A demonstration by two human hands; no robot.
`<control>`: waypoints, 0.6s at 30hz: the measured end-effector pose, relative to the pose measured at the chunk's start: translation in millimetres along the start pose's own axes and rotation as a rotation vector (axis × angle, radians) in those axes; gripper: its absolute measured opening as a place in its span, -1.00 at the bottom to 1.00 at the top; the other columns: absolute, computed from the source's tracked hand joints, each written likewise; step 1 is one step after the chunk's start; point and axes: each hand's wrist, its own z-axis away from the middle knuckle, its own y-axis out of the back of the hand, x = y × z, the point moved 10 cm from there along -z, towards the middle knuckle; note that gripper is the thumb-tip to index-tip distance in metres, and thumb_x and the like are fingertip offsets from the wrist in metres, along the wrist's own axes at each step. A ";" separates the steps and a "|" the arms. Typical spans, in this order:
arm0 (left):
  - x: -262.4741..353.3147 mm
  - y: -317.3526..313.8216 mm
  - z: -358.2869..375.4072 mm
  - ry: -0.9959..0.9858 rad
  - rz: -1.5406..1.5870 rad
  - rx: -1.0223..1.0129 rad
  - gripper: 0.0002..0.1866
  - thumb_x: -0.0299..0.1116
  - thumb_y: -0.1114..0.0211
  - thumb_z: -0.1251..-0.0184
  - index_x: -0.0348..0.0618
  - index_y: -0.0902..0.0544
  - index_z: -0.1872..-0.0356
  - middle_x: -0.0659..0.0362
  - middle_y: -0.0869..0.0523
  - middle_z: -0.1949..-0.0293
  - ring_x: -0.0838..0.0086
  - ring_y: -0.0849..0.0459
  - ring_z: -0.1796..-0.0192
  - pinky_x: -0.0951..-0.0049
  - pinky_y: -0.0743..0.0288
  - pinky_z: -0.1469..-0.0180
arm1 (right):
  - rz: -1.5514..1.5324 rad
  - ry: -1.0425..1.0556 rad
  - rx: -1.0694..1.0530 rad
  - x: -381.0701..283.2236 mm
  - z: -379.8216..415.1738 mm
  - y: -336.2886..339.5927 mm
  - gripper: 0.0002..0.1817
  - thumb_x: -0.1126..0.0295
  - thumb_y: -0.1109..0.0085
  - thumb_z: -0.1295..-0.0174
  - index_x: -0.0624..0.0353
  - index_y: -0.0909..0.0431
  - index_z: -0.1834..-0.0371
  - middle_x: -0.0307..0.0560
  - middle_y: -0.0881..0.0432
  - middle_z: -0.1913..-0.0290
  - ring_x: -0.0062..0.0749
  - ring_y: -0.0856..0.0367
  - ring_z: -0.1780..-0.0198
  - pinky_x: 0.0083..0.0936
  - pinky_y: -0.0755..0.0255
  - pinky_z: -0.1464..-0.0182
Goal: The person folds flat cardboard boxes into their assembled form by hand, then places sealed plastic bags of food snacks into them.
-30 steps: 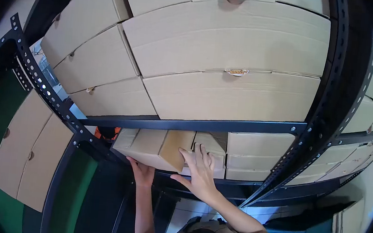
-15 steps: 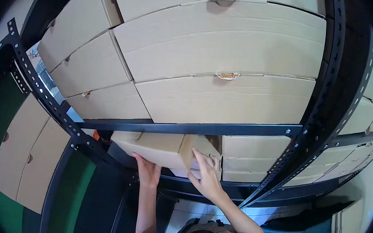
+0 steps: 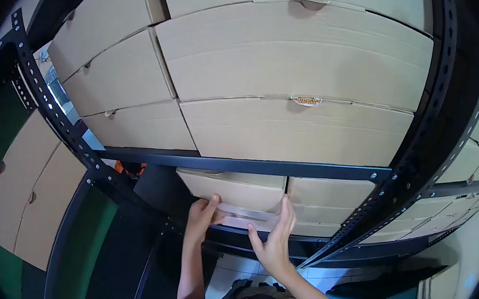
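On the lower shelf, a closed cardboard box (image 3: 235,191) sits squarely against the stack to its right, on top of paler boxes (image 3: 247,222). My left hand (image 3: 201,218) grips its lower left front corner, thumb against the front; part of the fingers is hidden. At the other end is my right hand (image 3: 274,239), its fingers stretched upward along the box's right front edge. The thumb stands well apart from those fingers, in front of the paler boxes. I cannot see the far side of the box.
Large cardboard boxes (image 3: 294,62) fill the shelf above, over a dark metal beam (image 3: 249,166). A perforated black upright (image 3: 406,160) stands at the right, another (image 3: 58,115) at the left. Stacked boxes (image 3: 326,207) adjoin on the right. An orange item (image 3: 129,168) lies farther left.
The box has moved right and turned from a tilted angle to line up with the shelf. My left hand shifted slightly right with it; my right hand moved from its side to its right front edge.
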 end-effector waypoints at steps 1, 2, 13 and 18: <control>-6.1 1.7 3.3 0.089 -0.224 -0.079 -0.54 0.01 -0.16 -0.25 -0.32 -0.50 0.33 0.19 -0.56 0.51 0.63 -0.53 0.46 0.71 -0.35 0.46 | 0.005 0.001 -0.002 -1.7 -0.3 0.9 -0.09 0.41 -0.25 -0.01 0.44 0.19 -0.30 0.38 0.05 -0.27 0.17 -0.05 -0.26 -0.14 0.06 -0.30; 3.0 5.8 8.4 0.016 -0.270 -0.012 -0.60 -0.07 -0.17 -0.26 -0.26 -0.52 0.49 0.28 -0.47 0.69 0.66 -0.44 0.59 0.68 -0.28 0.51 | 0.000 0.002 0.034 -4.8 -0.2 5.9 -0.12 0.43 -0.25 0.00 0.41 0.14 -0.29 0.39 0.04 -0.27 0.21 -0.07 -0.24 -0.11 -0.01 -0.25; -5.7 24.4 -38.9 -0.451 0.133 -0.008 -0.15 0.18 -0.19 -0.12 -0.29 -0.19 -0.25 0.10 -0.40 -0.12 0.43 -0.32 -0.16 0.41 -0.16 -0.19 | 0.039 0.093 0.015 0.8 21.8 -10.6 -0.42 0.50 -0.20 0.03 0.26 -0.27 -0.13 0.32 0.07 -0.29 0.16 -0.06 -0.27 -0.13 -0.16 -0.18; 11.0 14.7 -30.0 -0.535 0.066 0.173 -0.44 -0.05 -0.16 -0.27 -0.33 -0.38 -0.09 0.21 -0.53 0.11 0.58 -0.43 0.10 0.56 -0.27 0.02 | -0.024 0.055 0.026 6.7 10.4 -10.1 -0.50 0.51 -0.18 0.03 0.21 -0.35 -0.07 0.33 0.11 -0.33 0.17 -0.01 -0.31 -0.14 -0.15 -0.18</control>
